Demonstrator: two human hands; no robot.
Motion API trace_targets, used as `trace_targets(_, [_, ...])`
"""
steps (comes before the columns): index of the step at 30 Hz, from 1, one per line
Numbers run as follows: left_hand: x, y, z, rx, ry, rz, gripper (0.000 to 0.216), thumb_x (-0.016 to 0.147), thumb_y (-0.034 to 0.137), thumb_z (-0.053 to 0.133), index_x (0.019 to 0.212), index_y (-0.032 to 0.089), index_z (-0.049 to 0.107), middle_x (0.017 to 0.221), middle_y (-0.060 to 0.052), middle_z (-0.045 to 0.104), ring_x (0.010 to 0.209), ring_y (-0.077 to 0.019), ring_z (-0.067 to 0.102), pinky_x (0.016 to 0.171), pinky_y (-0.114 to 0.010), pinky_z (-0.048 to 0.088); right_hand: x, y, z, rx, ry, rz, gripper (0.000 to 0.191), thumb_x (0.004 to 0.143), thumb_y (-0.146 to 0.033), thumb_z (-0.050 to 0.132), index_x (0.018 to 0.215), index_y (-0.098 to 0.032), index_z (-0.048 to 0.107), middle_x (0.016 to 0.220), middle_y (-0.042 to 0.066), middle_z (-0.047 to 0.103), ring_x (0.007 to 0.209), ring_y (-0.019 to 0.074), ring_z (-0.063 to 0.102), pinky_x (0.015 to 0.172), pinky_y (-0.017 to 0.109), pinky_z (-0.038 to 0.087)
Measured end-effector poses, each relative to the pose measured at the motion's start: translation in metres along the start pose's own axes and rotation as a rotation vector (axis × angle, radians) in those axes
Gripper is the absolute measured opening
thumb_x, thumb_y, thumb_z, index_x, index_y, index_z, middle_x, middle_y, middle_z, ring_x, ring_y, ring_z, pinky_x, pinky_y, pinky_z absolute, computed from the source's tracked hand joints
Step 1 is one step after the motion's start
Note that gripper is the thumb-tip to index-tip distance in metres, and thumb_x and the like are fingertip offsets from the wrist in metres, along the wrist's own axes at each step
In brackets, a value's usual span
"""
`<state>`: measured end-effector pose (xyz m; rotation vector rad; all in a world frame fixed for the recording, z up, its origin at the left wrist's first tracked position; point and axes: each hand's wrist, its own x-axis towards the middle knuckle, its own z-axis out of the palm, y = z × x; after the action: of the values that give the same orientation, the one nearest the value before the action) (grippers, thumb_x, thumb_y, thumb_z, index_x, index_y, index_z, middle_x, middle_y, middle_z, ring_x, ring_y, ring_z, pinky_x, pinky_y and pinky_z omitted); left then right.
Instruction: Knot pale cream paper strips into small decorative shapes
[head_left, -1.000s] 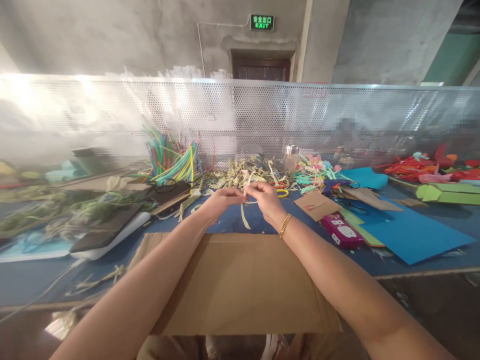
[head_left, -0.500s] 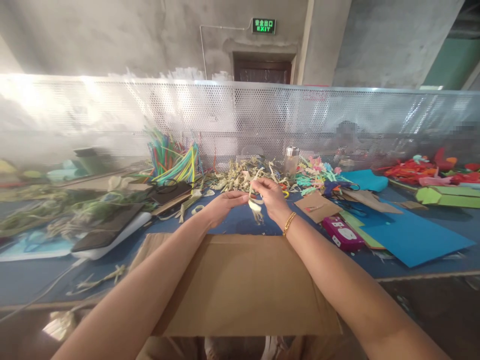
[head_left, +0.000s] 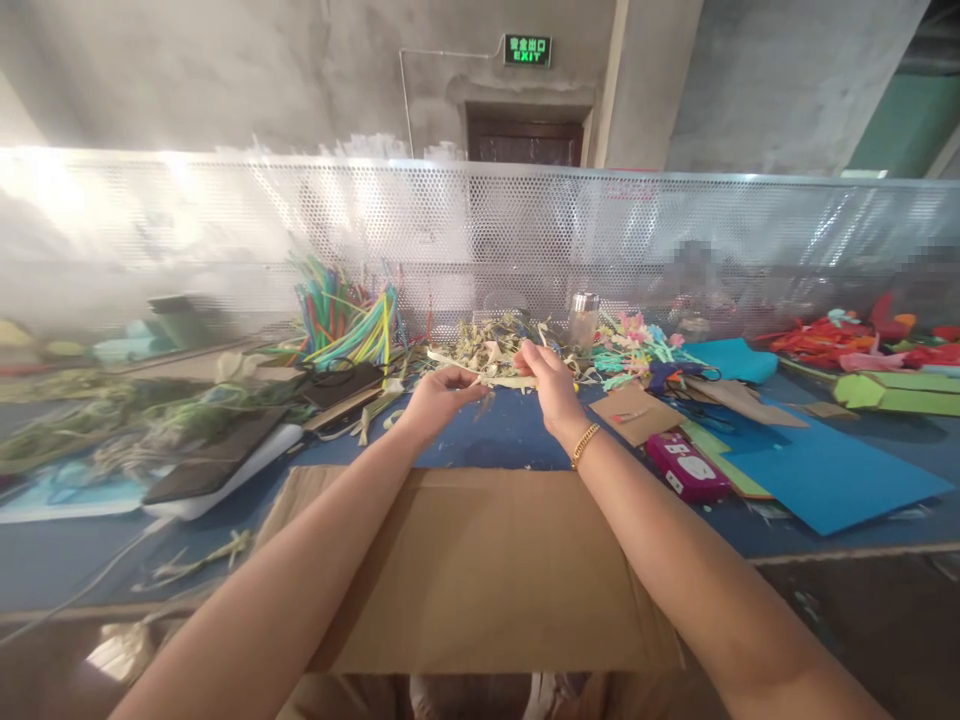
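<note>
A pale, yellowish-green strip (head_left: pixel 511 381) of what looks like dried leaf or paper runs almost level between my two hands. My left hand (head_left: pixel 441 402) pinches its left end between thumb and fingers. At the other end, my right hand (head_left: pixel 553 388) is closed on the strip with its fingers bent; the exact grip there is partly hidden. Just beyond both hands lies a heap of similar dry greenish strips (head_left: pixel 480 345). Below my forearms a brown cardboard sheet (head_left: pixel 487 570) covers my lap and meets the table edge.
A blue table (head_left: pixel 480 445) spans the view. Colourful pipe cleaners (head_left: pixel 345 320) stand back left, near a dark pad (head_left: pixel 217 465). To the right are a glass jar (head_left: pixel 583 320), a purple box (head_left: pixel 686 467) and blue sheets (head_left: pixel 832 470). A perforated metal screen (head_left: pixel 420 230) closes the back.
The strip hung bunched between my hands before and now stretches out sideways. My right hand has turned and shifted slightly right, while my left hand has moved a little left.
</note>
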<state>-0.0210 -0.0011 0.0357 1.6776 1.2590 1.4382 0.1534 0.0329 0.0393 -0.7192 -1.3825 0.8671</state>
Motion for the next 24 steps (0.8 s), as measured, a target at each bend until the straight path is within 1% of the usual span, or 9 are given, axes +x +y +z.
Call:
trace_targets(3, [0.0006, 0.0004, -0.0010, 0.065, 0.067, -0.013, 0.023, 0.062, 0.036, 0.077, 0.070, 0.017, 0.067, 0.068, 0.001, 0.064, 0.063, -0.0135, 0.052, 0.063, -0.028, 0.037, -0.0059, -0.0007, 0.0005, -0.207, -0.164, -0.132, 0.034, 0.077, -0.056, 0.061, 0.072, -0.022, 0.065, 0.076, 0.003, 0.065, 0.076, 0.0184, 0.057, 0.074, 0.032, 0.041])
trace_targets(4, [0.0005, 0.0008, -0.0008, 0.052, 0.061, -0.013, 0.022, 0.062, 0.035, 0.078, 0.070, 0.017, 0.067, 0.069, 0.000, 0.064, 0.064, -0.0138, 0.053, 0.063, -0.028, 0.038, -0.0077, -0.0003, 0.0010, -0.272, -0.202, -0.167, 0.030, 0.077, -0.052, 0.064, 0.071, -0.022, 0.066, 0.075, 0.003, 0.065, 0.075, 0.0186, 0.057, 0.073, 0.032, 0.040])
trace_targets(6, [-0.0002, 0.0017, 0.0004, -0.028, -0.002, -0.011, 0.022, 0.063, 0.034, 0.077, 0.074, 0.017, 0.068, 0.072, 0.000, 0.066, 0.067, -0.0144, 0.055, 0.066, -0.028, 0.040, -0.0098, 0.0015, 0.0018, -0.345, -0.245, -0.211, 0.024, 0.078, -0.046, 0.064, 0.072, -0.023, 0.067, 0.074, 0.002, 0.066, 0.072, 0.0182, 0.058, 0.071, 0.032, 0.040])
trace_targets(8, [-0.0012, 0.0026, 0.0020, -0.128, -0.076, -0.009, 0.023, 0.064, 0.033, 0.077, 0.079, 0.017, 0.068, 0.078, -0.001, 0.068, 0.072, -0.0147, 0.058, 0.070, -0.028, 0.041, -0.0097, 0.0036, 0.0022, -0.355, -0.269, -0.223, 0.021, 0.080, -0.042, 0.061, 0.073, -0.023, 0.067, 0.072, 0.002, 0.066, 0.070, 0.0176, 0.057, 0.069, 0.031, 0.040])
trace_targets(10, [-0.0021, 0.0031, 0.0034, -0.195, -0.107, 0.000, 0.026, 0.064, 0.032, 0.077, 0.084, 0.017, 0.067, 0.082, -0.002, 0.069, 0.075, -0.0152, 0.059, 0.072, -0.029, 0.042, -0.0084, 0.0051, 0.0021, -0.353, -0.291, -0.239, 0.019, 0.081, -0.039, 0.061, 0.073, -0.023, 0.068, 0.074, 0.002, 0.067, 0.072, 0.0176, 0.058, 0.070, 0.031, 0.041])
trace_targets(14, [-0.0032, 0.0042, 0.0034, -0.176, -0.074, 0.021, 0.033, 0.060, 0.032, 0.081, 0.085, 0.018, 0.065, 0.076, -0.001, 0.066, 0.070, -0.0150, 0.058, 0.066, -0.028, 0.041, -0.0068, 0.0049, 0.0012, -0.400, -0.322, -0.286, 0.016, 0.080, -0.033, 0.062, 0.068, -0.023, 0.067, 0.075, 0.001, 0.067, 0.075, 0.0177, 0.058, 0.074, 0.031, 0.041])
trace_targets(18, [-0.0039, 0.0064, 0.0010, -0.088, -0.016, 0.044, 0.030, 0.061, 0.035, 0.079, 0.081, 0.018, 0.064, 0.069, 0.001, 0.062, 0.060, -0.0117, 0.052, 0.056, -0.025, 0.035, -0.0077, 0.0020, 0.0003, -0.420, -0.313, -0.296, 0.018, 0.080, -0.032, 0.060, 0.066, -0.022, 0.065, 0.070, 0.001, 0.065, 0.070, 0.0170, 0.057, 0.071, 0.030, 0.040])
trace_targets(20, [-0.0042, 0.0067, 0.0006, -0.080, -0.021, 0.035, 0.029, 0.063, 0.037, 0.077, 0.081, 0.018, 0.063, 0.066, 0.002, 0.060, 0.055, -0.0103, 0.048, 0.052, -0.024, 0.032, -0.0079, 0.0005, 0.0001, -0.426, -0.316, -0.301, 0.019, 0.080, -0.033, 0.060, 0.065, -0.022, 0.065, 0.069, 0.000, 0.064, 0.069, 0.0166, 0.057, 0.070, 0.030, 0.039])
trace_targets(24, [-0.0044, 0.0054, 0.0020, -0.120, -0.022, 0.024, 0.026, 0.064, 0.034, 0.077, 0.080, 0.018, 0.062, 0.060, 0.003, 0.056, 0.049, -0.0075, 0.041, 0.048, -0.023, 0.026, -0.0064, -0.0019, -0.0007, -0.424, -0.320, -0.320, 0.021, 0.080, -0.034, 0.061, 0.063, -0.022, 0.063, 0.067, 0.000, 0.062, 0.067, 0.0161, 0.055, 0.069, 0.030, 0.038])
